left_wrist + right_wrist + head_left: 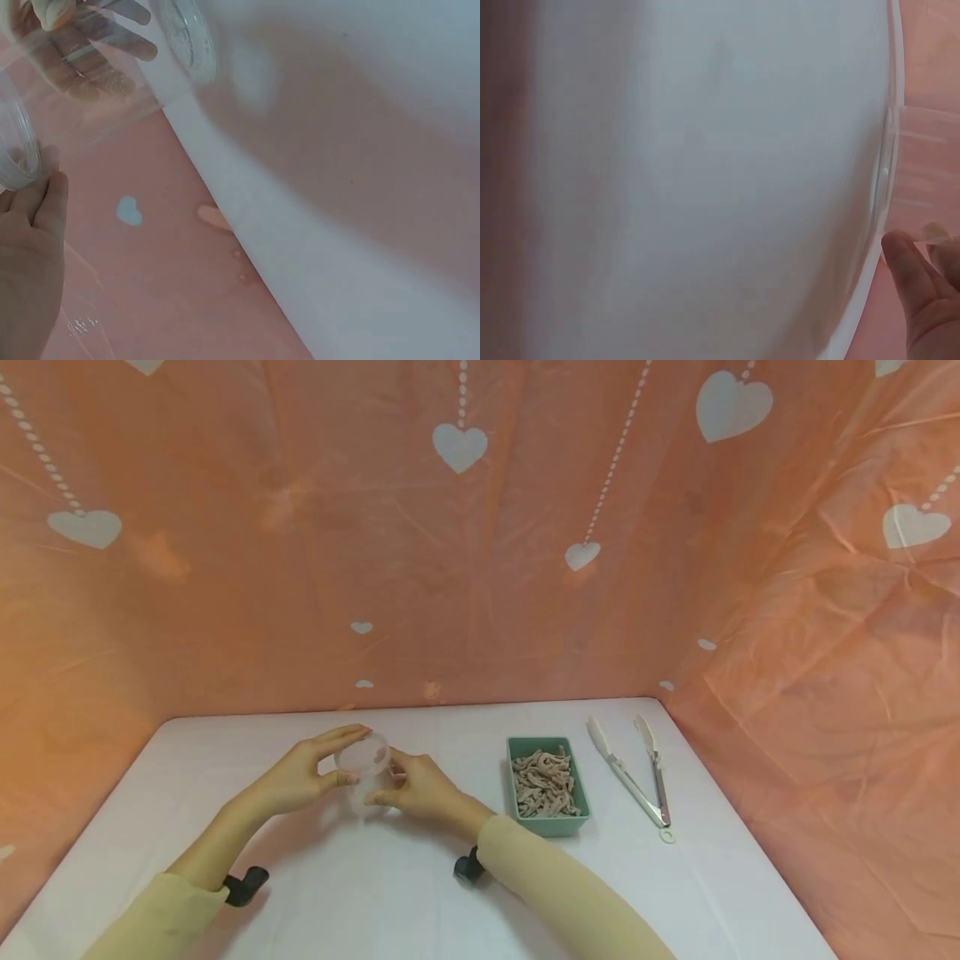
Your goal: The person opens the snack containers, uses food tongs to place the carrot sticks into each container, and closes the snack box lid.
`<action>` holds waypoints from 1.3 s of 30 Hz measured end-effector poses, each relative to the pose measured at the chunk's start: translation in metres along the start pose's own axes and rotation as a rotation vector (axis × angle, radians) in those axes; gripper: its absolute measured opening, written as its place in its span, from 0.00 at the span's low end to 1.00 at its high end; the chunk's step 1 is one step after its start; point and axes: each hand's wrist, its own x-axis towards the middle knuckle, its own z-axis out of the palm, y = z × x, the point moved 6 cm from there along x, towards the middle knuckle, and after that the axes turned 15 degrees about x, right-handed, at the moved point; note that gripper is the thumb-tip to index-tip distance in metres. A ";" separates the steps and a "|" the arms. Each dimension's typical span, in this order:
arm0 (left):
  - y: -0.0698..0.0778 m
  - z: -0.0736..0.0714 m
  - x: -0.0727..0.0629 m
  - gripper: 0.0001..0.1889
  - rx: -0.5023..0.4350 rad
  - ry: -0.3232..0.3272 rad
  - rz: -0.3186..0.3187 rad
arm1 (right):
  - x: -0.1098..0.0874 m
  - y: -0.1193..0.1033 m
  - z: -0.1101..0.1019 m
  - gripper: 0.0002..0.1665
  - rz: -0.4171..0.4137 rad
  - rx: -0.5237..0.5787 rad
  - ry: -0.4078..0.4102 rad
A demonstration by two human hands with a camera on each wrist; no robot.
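A clear plastic jar (363, 758) stands upright above or on the white table, left of centre in the head view. My left hand (300, 772) grips its round top end from the left, fingers behind and thumb in front. From the right, my right hand (422, 787) holds the jar's body lower down. In the left wrist view the transparent wall of the jar (112, 124) lets the right hand's fingers show through. The right wrist view catches part of the jar (930, 165) at its right edge. Whether a lid covers the top, I cannot tell.
To the right sits a green rectangular container (551, 827) filled with greyish-brown strips. Beyond it lie tongs (637, 789) with white tips, spread apart. An orange curtain with white hearts (460, 447) borders the white table (337, 893).
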 end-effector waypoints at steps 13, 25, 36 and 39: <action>0.008 0.006 -0.005 0.33 0.121 0.116 -0.006 | -0.001 -0.003 0.004 0.40 -0.024 -0.133 0.059; 0.014 0.012 -0.011 0.31 0.197 0.252 0.031 | -0.005 -0.007 0.003 0.38 -0.051 -0.142 0.048; 0.009 -0.001 0.015 0.33 0.670 0.175 0.494 | -0.001 -0.004 0.000 0.37 -0.003 -0.170 0.023; 0.011 -0.002 0.024 0.34 0.742 0.171 0.591 | -0.001 -0.005 -0.001 0.30 -0.001 -0.174 0.026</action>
